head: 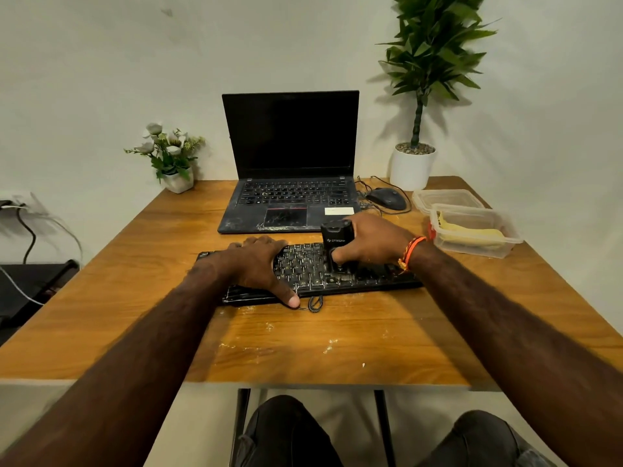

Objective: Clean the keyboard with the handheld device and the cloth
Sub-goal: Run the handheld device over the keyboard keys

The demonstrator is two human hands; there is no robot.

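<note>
At the far left of the frame a dark cable (28,237) hangs from a wall socket beside the wooden table (141,298). At the table's upper-left corner stands a small white pot of pale flowers (170,153).

The black keyboard (313,274) lies across the middle of the frame, slightly turned so its left end sits higher in the picture than its right. Its keys are speckled with pale dust and crumbs, and more pale specks lie scattered on the wood just below it. A short loop of dark cord (315,303) rests on the table against its lower edge.

The left hand (256,264) lies flat over the keyboard's left part, fingers spread and fairly straight, the thumb reaching over the lower edge to touch the table; it presses rather than grips, and it hides the keys beneath.

Right of centre, the right hand (367,242) is wrapped round the black handheld device (335,246), which stands upright with its narrow nozzle down on the keys. An orange thread band (413,249) circles that wrist.

Above the keyboard an open laptop (290,163) with a dark screen shows a dusty palm rest. To its right sit a black mouse (387,198) with its wire, then a white potted plant (418,129). At the right edge stand two clear plastic containers (472,227); the nearer holds something yellow, possibly the cloth, though I cannot tell.
</note>
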